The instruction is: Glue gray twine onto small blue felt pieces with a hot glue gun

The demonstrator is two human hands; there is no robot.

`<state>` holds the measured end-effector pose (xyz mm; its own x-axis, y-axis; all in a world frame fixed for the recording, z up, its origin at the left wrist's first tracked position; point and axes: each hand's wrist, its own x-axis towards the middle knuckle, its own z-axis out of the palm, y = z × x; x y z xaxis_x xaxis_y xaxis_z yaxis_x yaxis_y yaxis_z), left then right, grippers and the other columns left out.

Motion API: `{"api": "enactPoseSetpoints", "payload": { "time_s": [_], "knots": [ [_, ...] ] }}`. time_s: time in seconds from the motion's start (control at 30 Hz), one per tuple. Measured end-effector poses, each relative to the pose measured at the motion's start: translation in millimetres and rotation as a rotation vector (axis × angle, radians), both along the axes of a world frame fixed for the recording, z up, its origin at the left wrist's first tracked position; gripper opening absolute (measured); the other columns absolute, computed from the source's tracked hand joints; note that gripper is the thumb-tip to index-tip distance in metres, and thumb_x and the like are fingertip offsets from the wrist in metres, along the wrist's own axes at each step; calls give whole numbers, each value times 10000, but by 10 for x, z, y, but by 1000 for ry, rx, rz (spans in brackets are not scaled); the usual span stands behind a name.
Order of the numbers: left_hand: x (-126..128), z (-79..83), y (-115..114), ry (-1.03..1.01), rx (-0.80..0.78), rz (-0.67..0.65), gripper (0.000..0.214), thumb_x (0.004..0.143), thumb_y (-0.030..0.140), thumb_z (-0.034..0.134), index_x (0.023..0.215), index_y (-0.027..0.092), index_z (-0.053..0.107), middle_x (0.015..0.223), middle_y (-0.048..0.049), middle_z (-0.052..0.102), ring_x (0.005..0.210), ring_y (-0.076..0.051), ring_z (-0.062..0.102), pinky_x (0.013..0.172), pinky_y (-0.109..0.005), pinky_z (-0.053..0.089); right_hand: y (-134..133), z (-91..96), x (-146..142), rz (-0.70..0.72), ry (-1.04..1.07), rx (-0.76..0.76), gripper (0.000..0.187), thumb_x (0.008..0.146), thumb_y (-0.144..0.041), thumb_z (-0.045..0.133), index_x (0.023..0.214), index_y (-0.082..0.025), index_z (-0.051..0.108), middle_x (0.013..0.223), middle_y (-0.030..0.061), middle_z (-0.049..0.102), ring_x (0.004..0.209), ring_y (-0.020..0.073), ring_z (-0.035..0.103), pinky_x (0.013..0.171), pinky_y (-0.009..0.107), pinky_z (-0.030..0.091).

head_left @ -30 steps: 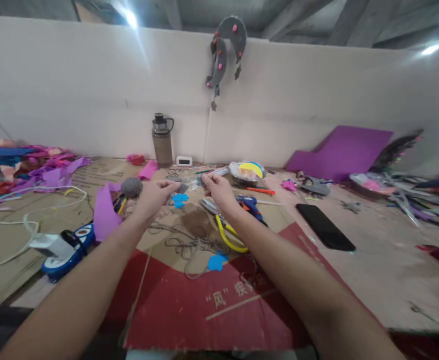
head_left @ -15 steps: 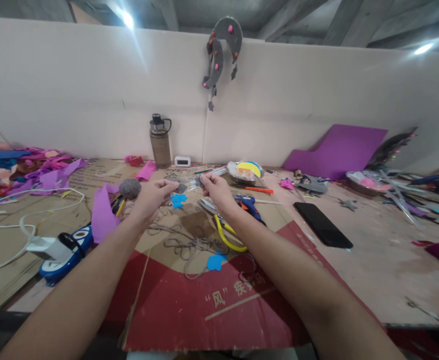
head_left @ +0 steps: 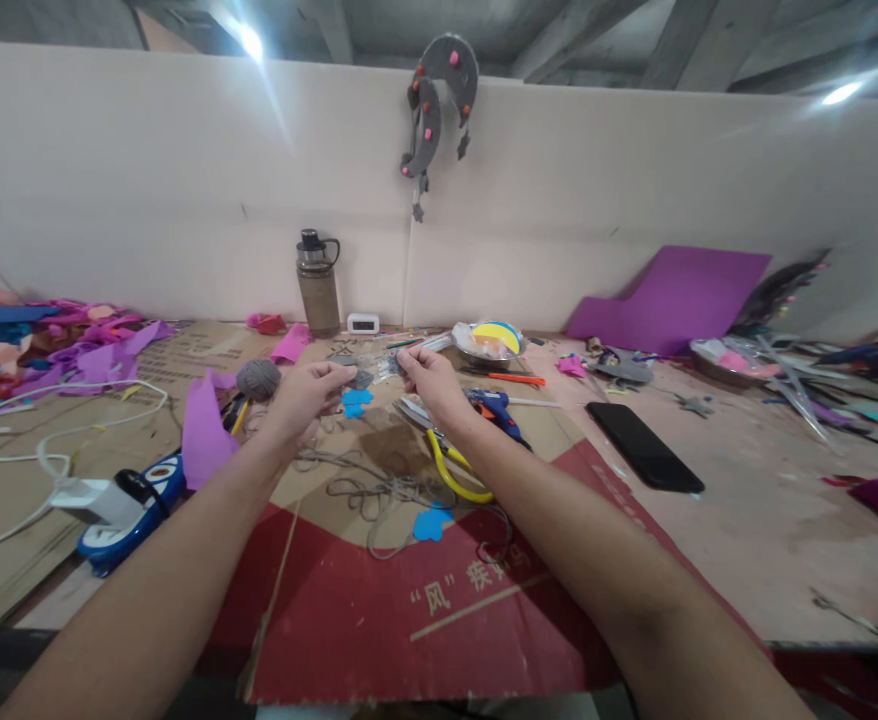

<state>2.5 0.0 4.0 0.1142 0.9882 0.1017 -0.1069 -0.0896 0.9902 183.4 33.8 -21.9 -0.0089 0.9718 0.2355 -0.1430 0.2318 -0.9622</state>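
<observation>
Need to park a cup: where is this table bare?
Bare table lies right of the phone, and the red cardboard between the forearms is open. Crowded by the left hand and right hand: string, scissors, glue gun. Far left: scraps and cable.

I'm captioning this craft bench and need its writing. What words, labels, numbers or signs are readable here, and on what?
"风" in quotation marks, white print on the red cardboard sheet; the characters after it are too blurred to read.
Dark print on the brown cardboard sheet: too blurred.
Small white clock: display too small.
Small clear packet pinched between left hand and right hand: nothing legible.
</observation>
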Motion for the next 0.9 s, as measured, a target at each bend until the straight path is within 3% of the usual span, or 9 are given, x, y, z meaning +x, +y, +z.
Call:
{"api": "enactPoseSetpoints", "payload": {
  "time_s": [0.2,0.77,0.9],
  "knots": [
    [-2,36,-16,-11,-35,-62,286,658,335,755,598,129,566,430,94,321,360,-13,222,394,-188,132,9,-16,-1,2,-31,9,312,701,-500,632,672,-205,534,525,-71,443,492,86,375,511,248,307],
    [-19,16,-6,-16,-75,-73,298,654,349,766,602,126,575,418,98,312,349,-8,204,386,-185,130,-28,15,15,-9,-31,-11,337,689,-518,654,651,-208,528,513,-73,452,477,82,384,498,240,309],
    [-11,-9,4,63,-60,-20,302,641,375,769,664,115,617,442,75,402,350,-14,235,381,-190,106,-24,8,31,-23,-38,-6,318,699,-500,642,658,-204,531,508,-75,450,472,81,380,495,239,310]
  ]
}}
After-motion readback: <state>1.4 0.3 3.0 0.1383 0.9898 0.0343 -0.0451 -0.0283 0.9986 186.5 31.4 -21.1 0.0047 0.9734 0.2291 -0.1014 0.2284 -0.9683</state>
